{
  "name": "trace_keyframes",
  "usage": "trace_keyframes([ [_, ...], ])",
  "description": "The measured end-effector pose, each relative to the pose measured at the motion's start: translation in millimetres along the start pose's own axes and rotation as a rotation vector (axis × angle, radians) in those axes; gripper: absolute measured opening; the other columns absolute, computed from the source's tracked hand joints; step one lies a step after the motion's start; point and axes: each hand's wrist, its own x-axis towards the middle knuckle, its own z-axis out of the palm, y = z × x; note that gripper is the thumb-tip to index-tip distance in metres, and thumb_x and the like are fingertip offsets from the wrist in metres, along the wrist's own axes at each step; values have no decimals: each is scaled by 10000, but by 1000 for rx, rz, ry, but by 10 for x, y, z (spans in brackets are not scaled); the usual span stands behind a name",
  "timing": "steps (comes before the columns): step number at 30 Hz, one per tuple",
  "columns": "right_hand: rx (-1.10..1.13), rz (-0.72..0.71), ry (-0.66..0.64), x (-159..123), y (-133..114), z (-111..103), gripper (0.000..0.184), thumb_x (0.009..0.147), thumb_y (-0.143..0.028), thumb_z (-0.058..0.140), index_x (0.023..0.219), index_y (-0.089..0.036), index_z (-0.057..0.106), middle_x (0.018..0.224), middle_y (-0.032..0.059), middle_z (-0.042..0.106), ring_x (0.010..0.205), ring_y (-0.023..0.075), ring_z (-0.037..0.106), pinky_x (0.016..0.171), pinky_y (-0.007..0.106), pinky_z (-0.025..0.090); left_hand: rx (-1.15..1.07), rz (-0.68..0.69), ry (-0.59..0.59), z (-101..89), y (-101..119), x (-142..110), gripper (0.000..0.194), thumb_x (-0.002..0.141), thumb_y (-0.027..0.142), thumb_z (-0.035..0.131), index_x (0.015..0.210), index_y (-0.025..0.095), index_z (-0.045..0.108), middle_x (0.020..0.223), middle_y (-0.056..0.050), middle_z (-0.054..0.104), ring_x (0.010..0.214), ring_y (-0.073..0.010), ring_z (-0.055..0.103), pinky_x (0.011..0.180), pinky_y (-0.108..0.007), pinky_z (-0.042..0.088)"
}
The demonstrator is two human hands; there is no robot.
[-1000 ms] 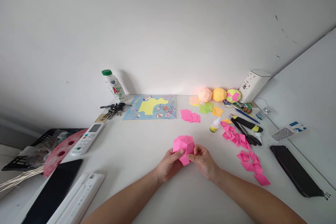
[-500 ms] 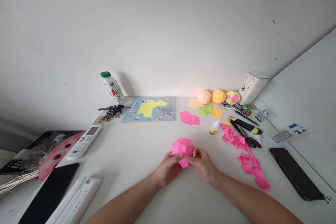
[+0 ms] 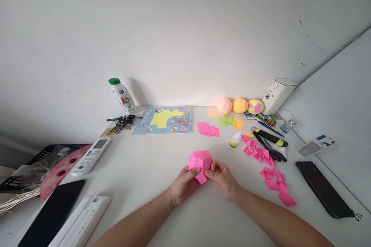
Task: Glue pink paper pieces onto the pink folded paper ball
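Note:
A pink folded-paper ball [image 3: 200, 159], faceted and partly formed, is held between both hands over the front of the table. My left hand [image 3: 185, 186] grips it from the left and below, thumb pressed on its near face. With thumb and bent fingers, my right hand [image 3: 222, 177] pinches its right lower edge. A pink flap sticks out at the bottom between the thumbs. To the right lie several folded pink paper pieces [image 3: 270, 184]. A small glue bottle [image 3: 235, 139] stands beyond my right hand.
Three finished paper balls [image 3: 240, 105] sit by the wall. Pink paper squares [image 3: 208, 129] and a blue picture sheet [image 3: 139, 127] lie at the back. Scissors [image 3: 269, 147] and a black pouch [image 3: 326, 191] are right; a remote [image 3: 91, 157], keys [image 3: 124, 122] and a bottle [image 3: 124, 96] left.
The view has shifted slightly. Both hands keep their hold on the pink paper ball, which seems tilted a little, with its lower flap turned slightly.

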Motion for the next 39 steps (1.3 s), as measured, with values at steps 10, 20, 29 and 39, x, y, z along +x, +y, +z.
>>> trace_keyframes([
  [10,-17,8,7,1,1,-11,423,529,-274,839,554,-198,423,574,-56,450,595,118,410,606,274,326,5,10,-5,-50,-25,19,242,763,287,667,946,128,666,983,-130,668,982,-266,594,939,-409,396],
  [20,-19,19,-19,-14,-24,1,319,565,-261,829,637,-199,525,649,-44,519,636,120,439,654,278,339,-3,2,-26,32,34,-4,259,757,298,671,947,121,670,979,-133,667,996,-276,584,951,-420,377],
  [29,-19,29,-43,1,7,-40,307,583,-251,820,667,-199,529,672,-40,540,657,122,459,667,274,349,-14,3,-44,41,33,-7,231,777,298,649,921,120,675,1002,-138,662,1033,-282,566,960,-411,369],
  [39,-35,36,-81,5,13,-68,310,603,-226,806,704,-203,514,703,-39,546,665,115,467,668,264,356,-25,0,-39,37,34,-10,249,787,301,637,939,107,666,970,-138,658,996,-276,568,925,-402,381],
])
